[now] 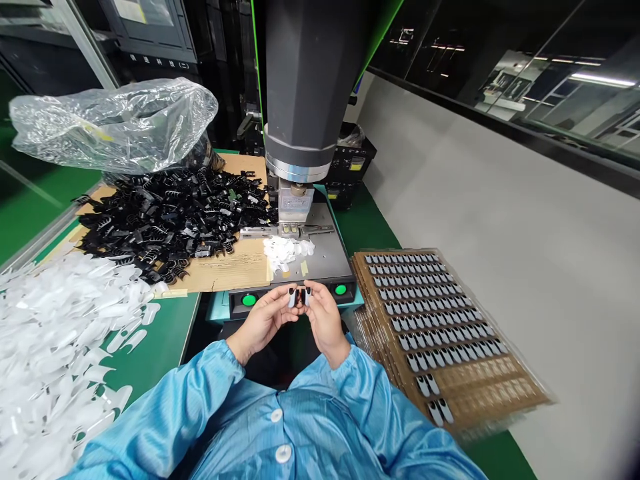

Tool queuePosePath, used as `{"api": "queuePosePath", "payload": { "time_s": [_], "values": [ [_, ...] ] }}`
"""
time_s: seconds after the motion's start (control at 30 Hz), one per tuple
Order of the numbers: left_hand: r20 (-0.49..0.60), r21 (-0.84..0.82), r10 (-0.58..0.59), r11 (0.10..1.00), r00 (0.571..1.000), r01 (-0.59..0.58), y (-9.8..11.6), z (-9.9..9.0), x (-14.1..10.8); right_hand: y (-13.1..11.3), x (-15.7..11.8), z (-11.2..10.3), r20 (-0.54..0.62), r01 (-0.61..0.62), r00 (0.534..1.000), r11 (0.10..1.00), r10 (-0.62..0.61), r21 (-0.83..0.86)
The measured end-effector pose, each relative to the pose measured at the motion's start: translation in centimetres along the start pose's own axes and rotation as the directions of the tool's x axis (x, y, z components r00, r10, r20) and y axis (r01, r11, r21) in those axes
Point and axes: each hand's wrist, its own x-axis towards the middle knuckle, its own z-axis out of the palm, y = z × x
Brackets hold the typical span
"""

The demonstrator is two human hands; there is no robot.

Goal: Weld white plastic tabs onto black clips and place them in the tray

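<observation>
My left hand and my right hand are raised close together in front of the press. Between the left thumb and fingers is a small grey-and-black plastic part. A similar grey-and-black plastic part is pinched in the right hand, almost touching the first. Just beyond the hands, a small heap of white plastic pieces lies on the metal plate of the press. Above it hangs the press head, with a metal fixture below.
Green buttons sit on the press's front edge. At left lie a pile of black plastic parts, a heap of white pieces and a clear plastic bag. Stacked trays at right carry rows of grey-and-black parts.
</observation>
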Motion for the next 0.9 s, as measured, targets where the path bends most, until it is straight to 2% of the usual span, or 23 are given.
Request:
{"api": "queuePosePath", "payload": {
  "time_s": [0.2, 0.3, 0.37, 0.47, 0.53, 0.63, 0.7, 0.77, 0.83, 0.9],
  "values": [
    [0.011, 0.04, -0.009, 0.999, 1.0, 0.009, -0.4, 0.2, -0.2, 0.9, -0.2, -0.4, -0.007, 0.058, 0.998, 0.996, -0.059, -0.073],
    [-0.008, 0.099, -0.012, 0.995, 1.0, 0.013, -1.3, 0.0, -0.8, 1.5, -1.2, -0.9, -0.046, 0.15, 0.985, 0.956, -0.166, -0.252],
    [-0.025, 0.146, -0.004, 0.989, 1.0, 0.008, -2.0, -0.3, -1.1, 1.6, -2.3, -1.2, -0.023, 0.197, 0.973, 0.875, -0.231, -0.442],
    [-0.038, 0.176, -0.011, 0.984, 0.999, 0.018, -3.3, -0.5, -1.4, 1.6, -4.0, -1.7, 0.055, 0.229, 0.964, 0.706, -0.261, -0.671],
    [-0.032, 0.189, -0.055, 0.98, 0.998, 0.06, -4.1, -0.3, -1.8, 1.4, -5.1, -2.1, 0.079, 0.232, 0.96, 0.61, -0.267, -0.758],
    [-0.006, 0.245, -0.118, 0.963, 0.993, 0.116, -5.0, 0.3, -2.9, 0.9, -6.6, -3.3, 0.092, 0.223, 0.961, 0.532, -0.262, -0.817],
    [0.009, 0.312, -0.151, 0.94, 0.988, 0.141, -5.5, 0.4, -3.6, 0.2, -7.8, -5.0, 0.076, 0.212, 0.958, 0.508, -0.276, -0.835],
    [0.007, 0.379, -0.184, 0.91, 0.983, 0.168, -5.7, 0.3, -3.9, -0.8, -9.2, -7.8, 0.008, 0.163, 0.954, 0.494, -0.299, -0.854],
    [0.001, 0.419, -0.209, 0.888, 0.978, 0.19, -5.7, 0.0, -3.9, -2.2, -11.0, -11.7, -0.118, 0.044, 0.943, 0.47, -0.311, -0.882],
    [0.002, 0.433, -0.219, 0.88, 0.976, 0.196, -5.6, -0.4, -3.7, -3.8, -13.0, -16.3, -0.294, -0.16, 0.903, 0.39, -0.314, -0.907]
  ]
}}
